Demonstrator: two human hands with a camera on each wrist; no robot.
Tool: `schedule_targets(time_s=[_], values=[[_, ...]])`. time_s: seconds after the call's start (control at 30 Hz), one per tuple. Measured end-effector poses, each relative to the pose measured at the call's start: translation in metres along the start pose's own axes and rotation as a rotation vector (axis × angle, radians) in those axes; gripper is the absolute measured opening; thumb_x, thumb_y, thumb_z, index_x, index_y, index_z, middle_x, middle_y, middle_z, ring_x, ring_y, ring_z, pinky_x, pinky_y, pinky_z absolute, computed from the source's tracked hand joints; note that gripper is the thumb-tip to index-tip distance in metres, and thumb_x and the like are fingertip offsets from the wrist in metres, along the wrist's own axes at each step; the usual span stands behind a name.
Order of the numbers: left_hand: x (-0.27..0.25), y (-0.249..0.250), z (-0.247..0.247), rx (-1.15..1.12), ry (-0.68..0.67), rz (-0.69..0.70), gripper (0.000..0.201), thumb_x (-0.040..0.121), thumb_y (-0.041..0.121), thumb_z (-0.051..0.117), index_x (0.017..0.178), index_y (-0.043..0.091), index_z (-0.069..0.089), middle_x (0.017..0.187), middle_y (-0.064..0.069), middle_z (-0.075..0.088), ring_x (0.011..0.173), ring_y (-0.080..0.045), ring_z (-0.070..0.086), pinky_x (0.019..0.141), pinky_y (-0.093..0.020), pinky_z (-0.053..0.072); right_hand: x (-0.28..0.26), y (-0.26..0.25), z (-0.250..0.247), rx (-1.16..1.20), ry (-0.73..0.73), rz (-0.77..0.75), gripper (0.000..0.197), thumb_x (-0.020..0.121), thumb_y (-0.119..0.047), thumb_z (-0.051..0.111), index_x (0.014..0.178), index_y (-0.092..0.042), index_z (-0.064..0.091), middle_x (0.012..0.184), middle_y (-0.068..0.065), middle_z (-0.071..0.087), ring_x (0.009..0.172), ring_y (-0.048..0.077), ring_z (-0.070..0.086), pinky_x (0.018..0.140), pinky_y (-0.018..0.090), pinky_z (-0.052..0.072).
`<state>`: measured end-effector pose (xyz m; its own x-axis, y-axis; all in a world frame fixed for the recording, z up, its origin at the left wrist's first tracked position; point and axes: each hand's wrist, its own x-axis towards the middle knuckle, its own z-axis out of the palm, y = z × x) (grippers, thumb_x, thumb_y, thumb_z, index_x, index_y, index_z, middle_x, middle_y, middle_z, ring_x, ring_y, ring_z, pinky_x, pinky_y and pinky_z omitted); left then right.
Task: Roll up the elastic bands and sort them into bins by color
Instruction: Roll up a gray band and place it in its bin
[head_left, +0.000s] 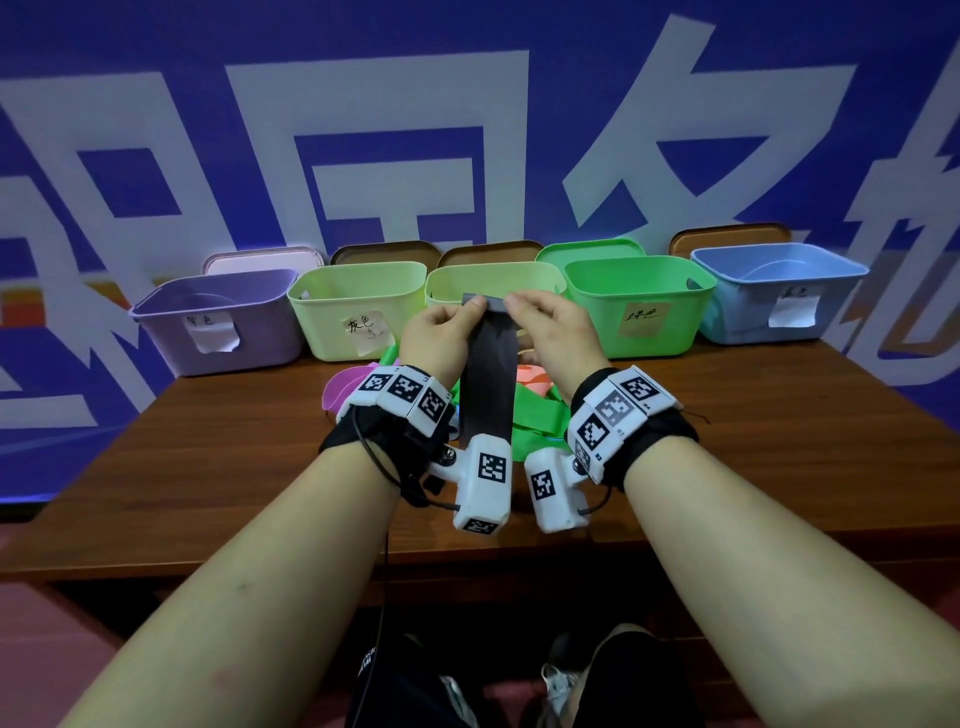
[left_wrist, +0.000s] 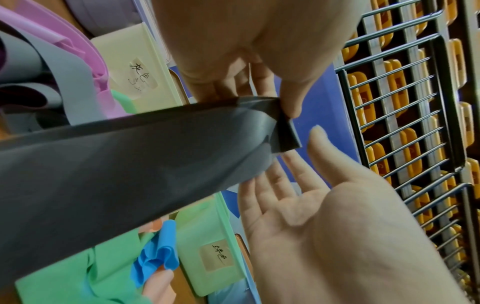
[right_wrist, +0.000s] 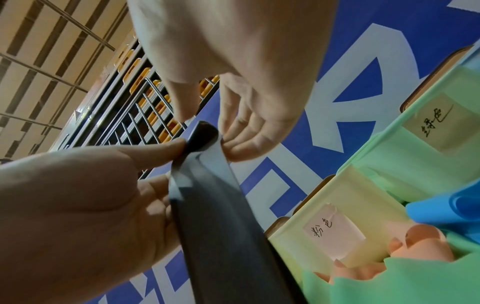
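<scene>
A dark grey elastic band (head_left: 485, 384) hangs upright above the table, its top end turned over into a short fold (right_wrist: 202, 135). My left hand (head_left: 467, 314) pinches the fold's left side, thumb on the front. At the right side my right hand (head_left: 519, 306) curls its fingers (right_wrist: 233, 152) behind the fold, its thumb close to the front. The band's lower end drops behind the wrist cameras. Behind it stand a purple bin (head_left: 218, 322), a light green bin labelled grey (head_left: 358, 306), a yellow-green bin (head_left: 540, 278), a green bin (head_left: 639, 306) and a blue bin (head_left: 779, 291).
Under my hands, loose bands lie piled on the brown table (head_left: 208, 467): green (head_left: 535, 415), pink (head_left: 343, 384), orange (head_left: 535, 376) and blue (left_wrist: 158, 261). Lids lean against the blue wall behind the bins. Bare wood shows to the left and right of the pile.
</scene>
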<state>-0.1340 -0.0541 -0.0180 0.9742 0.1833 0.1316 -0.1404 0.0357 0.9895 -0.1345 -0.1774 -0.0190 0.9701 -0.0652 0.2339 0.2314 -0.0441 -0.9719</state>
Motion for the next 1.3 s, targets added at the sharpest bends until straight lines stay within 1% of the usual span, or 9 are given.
schedule_targets(time_s=[0.1,0.17,0.27,0.57,0.67,0.83,1.03,1.2,1.3], values=[[0.0,0.005,-0.001,-0.016,-0.006,-0.022,0.026,0.064,0.042,0.071,0.047,0.024,0.063,0.067,-0.007,0.062,0.075,-0.026,0.058,0.075,-0.04,0.046,-0.001,-0.005,-0.003,0.046,-0.03,-0.001,0.029,0.089,-0.008,0.062,0.117,-0.003,0.061,0.093,0.008,0.065,0.081,0.024,0.064,0.071,0.034,0.056],[-0.002,0.007,-0.001,-0.029,-0.022,-0.01,0.024,0.065,0.04,0.073,0.056,0.021,0.062,0.071,-0.008,0.065,0.076,-0.026,0.06,0.077,-0.041,0.047,0.0,-0.008,-0.003,0.001,-0.015,-0.023,0.022,0.09,-0.006,0.06,0.111,-0.001,0.065,0.098,0.012,0.068,0.09,0.029,0.065,0.082,0.043,0.055],[-0.003,0.008,-0.001,-0.025,-0.021,0.008,0.028,0.06,0.041,0.073,0.076,0.02,0.067,0.088,-0.011,0.071,0.089,-0.031,0.067,0.089,-0.046,0.052,-0.002,-0.012,-0.002,-0.011,-0.01,-0.006,0.008,0.089,-0.009,0.062,0.093,-0.012,0.069,0.093,0.008,0.068,0.087,0.025,0.064,0.085,0.048,0.053],[-0.004,0.012,-0.004,-0.055,-0.065,0.049,0.009,0.08,0.023,0.073,0.081,0.015,0.069,0.093,-0.015,0.07,0.09,-0.028,0.065,0.094,-0.048,0.049,-0.004,-0.017,-0.003,0.072,-0.029,0.018,0.017,0.089,-0.008,0.062,0.077,-0.02,0.066,0.074,0.002,0.066,0.069,0.022,0.062,0.069,0.034,0.053],[-0.002,0.014,-0.004,-0.051,-0.056,0.038,0.022,0.068,0.035,0.076,0.079,0.017,0.072,0.092,-0.014,0.071,0.089,-0.028,0.066,0.087,-0.042,0.051,-0.004,-0.018,-0.003,0.078,-0.042,0.033,0.014,0.089,-0.008,0.062,0.08,-0.018,0.066,0.077,0.004,0.067,0.072,0.022,0.064,0.067,0.033,0.054],[0.0,0.013,-0.006,-0.029,-0.04,0.033,0.01,0.066,0.031,0.075,0.066,0.021,0.074,0.081,-0.009,0.07,0.084,-0.026,0.065,0.083,-0.04,0.051,-0.004,-0.019,-0.002,0.096,-0.043,0.028,0.01,0.088,-0.007,0.063,0.086,-0.016,0.066,0.083,0.006,0.067,0.071,0.018,0.064,0.061,0.028,0.052],[-0.002,0.019,-0.003,-0.107,-0.082,0.015,0.016,0.086,0.0,0.064,0.074,0.011,0.064,0.07,-0.004,0.064,0.066,-0.018,0.059,0.065,-0.027,0.05,-0.001,-0.022,-0.001,0.1,-0.033,0.022,0.025,0.086,0.004,0.057,0.083,-0.019,0.065,0.086,0.007,0.065,0.08,0.024,0.062,0.069,0.033,0.054],[-0.004,0.026,-0.004,-0.141,-0.102,0.008,0.019,0.086,-0.007,0.06,0.08,0.011,0.063,0.084,-0.009,0.063,0.08,-0.022,0.061,0.078,-0.031,0.051,0.001,-0.022,0.0,0.121,-0.042,0.044,0.016,0.089,-0.004,0.061,0.087,-0.019,0.066,0.09,0.009,0.067,0.077,0.02,0.064,0.065,0.029,0.053],[-0.006,0.027,-0.004,-0.153,-0.119,0.005,0.019,0.086,-0.009,0.059,0.081,0.01,0.062,0.083,-0.009,0.062,0.079,-0.022,0.06,0.078,-0.03,0.051,0.003,-0.021,-0.001,0.057,-0.028,0.021,0.017,0.089,-0.007,0.062,0.079,-0.02,0.068,0.084,0.007,0.067,0.08,0.023,0.063,0.073,0.036,0.055]])
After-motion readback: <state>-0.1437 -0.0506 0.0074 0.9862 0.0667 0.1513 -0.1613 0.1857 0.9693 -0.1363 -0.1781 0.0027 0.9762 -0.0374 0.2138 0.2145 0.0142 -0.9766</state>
